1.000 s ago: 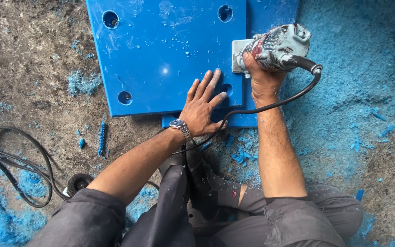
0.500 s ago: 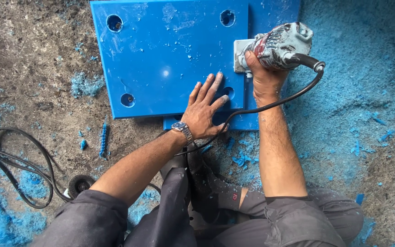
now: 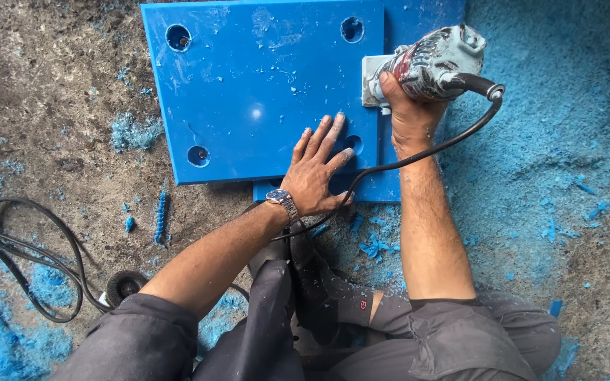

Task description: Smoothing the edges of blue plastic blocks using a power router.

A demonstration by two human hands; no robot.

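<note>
Head view: spread fingers of the left hand [image 3: 313,176] press flat on a smooth square blue plastic slab with round holes [image 3: 248,92], while the right hand [image 3: 407,113] wraps closed around a grey, paint-flecked power grinder [image 3: 432,63] at the slab's right edge. Its working disc is hidden; its black cable [image 3: 418,152] trails over gritty ground strewn with blue shavings [image 3: 573,141]

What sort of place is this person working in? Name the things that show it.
Probably a rough workshop floor: a power tool held at a thick blue plastic slab, blue shavings spread over bare ground, and a coiled black cable.
</note>
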